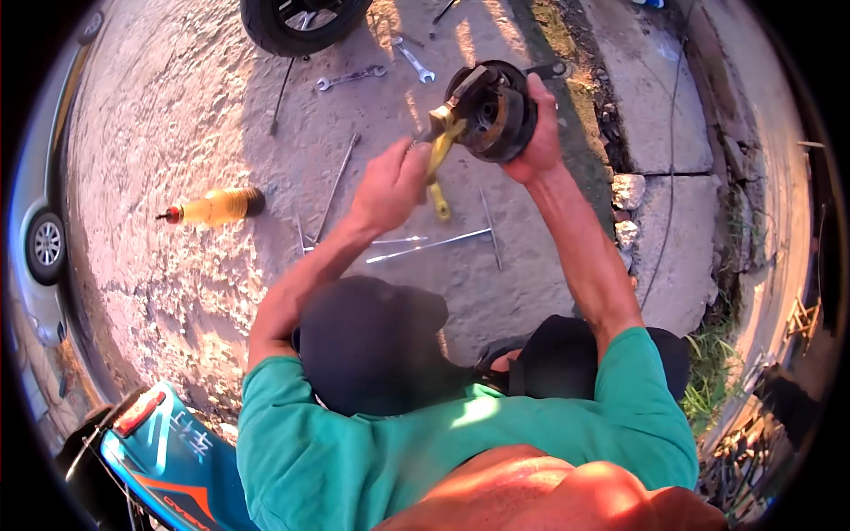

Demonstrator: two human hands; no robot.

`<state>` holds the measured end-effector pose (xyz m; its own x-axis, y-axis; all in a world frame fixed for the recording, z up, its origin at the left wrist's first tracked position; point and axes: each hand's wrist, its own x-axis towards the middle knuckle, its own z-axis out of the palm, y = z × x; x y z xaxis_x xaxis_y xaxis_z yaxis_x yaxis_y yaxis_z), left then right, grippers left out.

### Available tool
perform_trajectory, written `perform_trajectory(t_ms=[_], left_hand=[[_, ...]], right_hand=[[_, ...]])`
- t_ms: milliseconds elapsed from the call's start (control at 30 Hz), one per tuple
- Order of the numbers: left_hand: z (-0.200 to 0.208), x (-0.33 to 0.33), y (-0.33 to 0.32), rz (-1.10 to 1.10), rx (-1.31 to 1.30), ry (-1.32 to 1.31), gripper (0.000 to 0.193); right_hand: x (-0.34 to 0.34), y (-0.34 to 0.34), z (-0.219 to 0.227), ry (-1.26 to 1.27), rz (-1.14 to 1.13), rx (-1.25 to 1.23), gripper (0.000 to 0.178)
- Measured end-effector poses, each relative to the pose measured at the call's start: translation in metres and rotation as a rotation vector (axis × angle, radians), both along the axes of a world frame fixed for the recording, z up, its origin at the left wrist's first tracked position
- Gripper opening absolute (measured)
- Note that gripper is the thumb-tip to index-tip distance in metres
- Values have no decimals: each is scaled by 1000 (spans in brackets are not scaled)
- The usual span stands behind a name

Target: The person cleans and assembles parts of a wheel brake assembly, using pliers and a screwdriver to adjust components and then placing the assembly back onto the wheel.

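Note:
My right hand (540, 133) grips the edge of a round black brake plate (519, 118), with curved brake shoes and a central hub visible on its face. A short lever juts from the plate's far right side. My left hand (391, 184) is closed at the plate's left side, round a yellow-handled tool (440, 205). One yellow arm of the tool hangs below the fist, and its head meets the plate's left edge. The tool's exact kind is blurred and partly hidden by my fingers.
Two open-end wrenches (352, 78) and several T-handle wrenches (429, 247) lie on the concrete. A bottle of yellowish liquid (221, 207) lies left. A tyre (305, 26) is at the far edge, a blue panel (181, 456) at lower left, and a parked car (40, 177) beyond.

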<state>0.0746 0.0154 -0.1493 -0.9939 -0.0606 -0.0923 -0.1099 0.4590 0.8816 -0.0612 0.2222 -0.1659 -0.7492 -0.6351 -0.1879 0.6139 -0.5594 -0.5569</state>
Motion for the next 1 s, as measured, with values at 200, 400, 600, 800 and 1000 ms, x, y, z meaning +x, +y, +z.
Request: perform_trajectory(t_ms=[200,400,600,800,1000], left_hand=[[12,11,-10,177,483,248,46],[18,15,5,42,73,-131,37],[10,27,-16,166,516,221,49],[-12,30,1,96,310,52,45],[-12,45,-12,126,635,237,57]], right_hand=[[5,-2,-5,35,-17,41,62],[10,-8,11,115,48,-40,62],[16,1,-7,138,-7,82,60],[19,-10,5,186,36,24,58],[26,-6,2,188,-1,115,75]])
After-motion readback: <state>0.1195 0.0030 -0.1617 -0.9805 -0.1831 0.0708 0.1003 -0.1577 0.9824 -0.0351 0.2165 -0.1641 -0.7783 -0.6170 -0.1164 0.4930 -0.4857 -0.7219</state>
